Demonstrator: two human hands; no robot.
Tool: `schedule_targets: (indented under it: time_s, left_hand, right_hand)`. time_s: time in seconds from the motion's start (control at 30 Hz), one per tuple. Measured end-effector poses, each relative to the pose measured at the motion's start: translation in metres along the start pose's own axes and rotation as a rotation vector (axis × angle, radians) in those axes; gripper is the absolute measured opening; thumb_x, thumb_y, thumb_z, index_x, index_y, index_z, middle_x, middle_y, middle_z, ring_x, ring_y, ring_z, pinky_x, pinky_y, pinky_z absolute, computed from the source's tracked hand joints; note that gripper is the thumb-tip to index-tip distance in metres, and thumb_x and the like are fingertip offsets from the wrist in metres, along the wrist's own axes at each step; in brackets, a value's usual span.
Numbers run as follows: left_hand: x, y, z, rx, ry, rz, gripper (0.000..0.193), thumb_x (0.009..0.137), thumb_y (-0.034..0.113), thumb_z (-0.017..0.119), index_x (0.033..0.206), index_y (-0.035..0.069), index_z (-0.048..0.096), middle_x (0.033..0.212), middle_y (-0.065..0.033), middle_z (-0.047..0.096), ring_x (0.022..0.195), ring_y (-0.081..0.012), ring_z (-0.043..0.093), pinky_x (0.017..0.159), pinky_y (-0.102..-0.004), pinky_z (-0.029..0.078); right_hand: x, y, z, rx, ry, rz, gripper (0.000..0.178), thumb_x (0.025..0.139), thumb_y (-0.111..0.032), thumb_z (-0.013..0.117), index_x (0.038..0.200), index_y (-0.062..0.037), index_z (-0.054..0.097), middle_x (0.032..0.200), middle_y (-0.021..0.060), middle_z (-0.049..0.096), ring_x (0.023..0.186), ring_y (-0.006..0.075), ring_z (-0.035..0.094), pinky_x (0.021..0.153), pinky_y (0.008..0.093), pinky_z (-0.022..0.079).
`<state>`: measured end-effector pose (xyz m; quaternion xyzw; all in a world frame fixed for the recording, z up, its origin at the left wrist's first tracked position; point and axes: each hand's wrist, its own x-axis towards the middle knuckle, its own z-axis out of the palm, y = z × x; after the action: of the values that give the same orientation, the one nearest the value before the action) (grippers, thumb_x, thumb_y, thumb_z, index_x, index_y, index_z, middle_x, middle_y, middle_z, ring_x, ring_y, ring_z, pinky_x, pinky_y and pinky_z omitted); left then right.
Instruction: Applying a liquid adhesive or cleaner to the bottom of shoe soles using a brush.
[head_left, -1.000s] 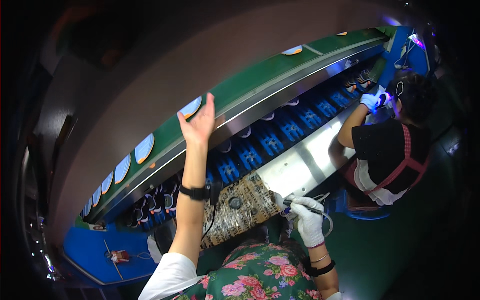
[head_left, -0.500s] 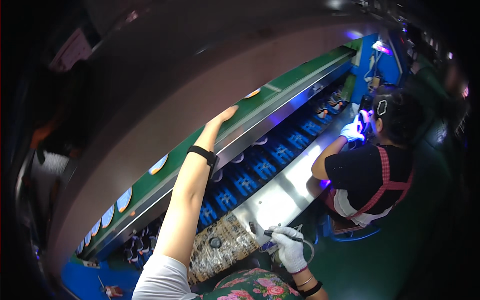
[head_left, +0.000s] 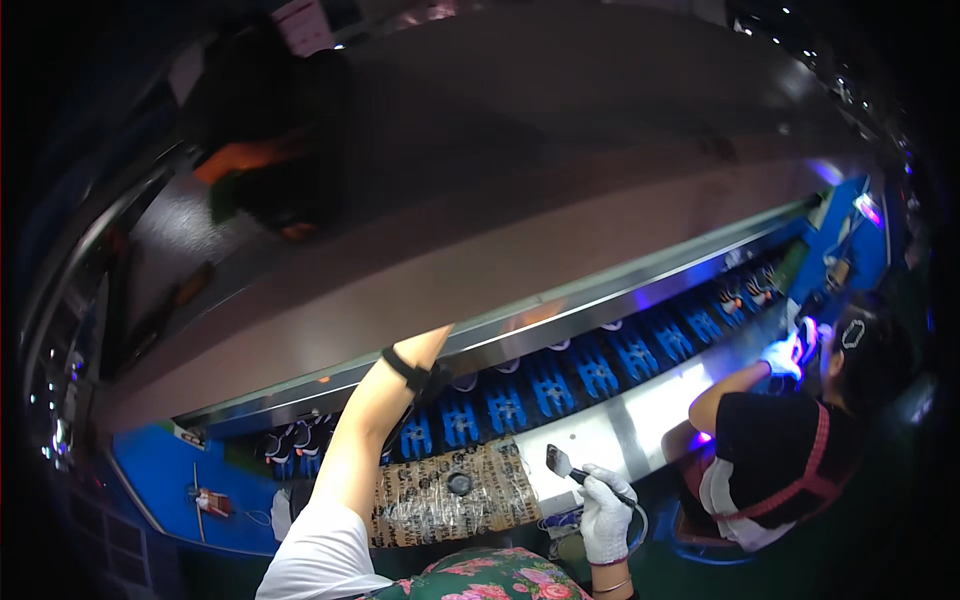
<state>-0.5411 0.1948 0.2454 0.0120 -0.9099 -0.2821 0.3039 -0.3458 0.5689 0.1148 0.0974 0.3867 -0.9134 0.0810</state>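
Observation:
My bare left hand [head_left: 432, 343] reaches in beneath the edge of a wide brown-grey cover [head_left: 620, 225], which hides its fingers. A dark band [head_left: 406, 371] circles that wrist. In my white-gloved right hand [head_left: 606, 520] is a flat brush [head_left: 566, 464] with a dark handle, its fingers closed round it. A grey hose curves beside the glove. The brush head stands over the white bench top [head_left: 582, 440], next to a part wrapped in brown paper and clear film [head_left: 425, 500]. A round black piece [head_left: 459, 483] sits on this wrapped part.
A metal rail [head_left: 520, 335] runs along the cover's edge. Below it stands a row of blue holders [head_left: 505, 408], with shoes [head_left: 298, 438] at the left end. A seated co-worker [head_left: 765, 450] in white gloves works at the right under violet light. A blue panel [head_left: 160, 480] lies at left.
The view has shifted, and the cover now hides the green belt with its soles and my left fingers, which showed before. My right hand still holds the brush, its head now more plainly seen.

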Motion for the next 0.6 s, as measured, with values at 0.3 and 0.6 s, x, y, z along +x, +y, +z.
schedule_targets:
  time_s: [0.3,0.6]
  left_hand:
    - [-0.180,-0.022,-0.137,-0.007,0.604,-0.161,0.027,0.094,0.013,0.057,0.111,-0.007,0.063,0.110,-0.0168,0.067,0.100,-0.0329,0.066,0.089,-0.0436,0.052]
    - [-0.237,-0.017,-0.152,-0.952,0.157,-0.496,0.014,0.092,0.008,0.067,0.103,-0.001,0.068,0.094,-0.0057,0.070,0.079,-0.0119,0.066,0.074,-0.0265,0.055]
  right_hand:
    - [0.002,-0.003,0.010,0.064,-0.005,-0.082,0.021,0.083,0.012,0.062,0.100,0.0029,0.071,0.107,0.0164,0.070,0.090,0.0212,0.070,0.071,0.0249,0.057]
    - [-0.019,-0.005,0.081,0.144,-0.147,-0.136,0.019,0.082,0.012,0.063,0.096,0.0008,0.069,0.095,0.0127,0.069,0.084,0.0202,0.068,0.077,0.0280,0.055]
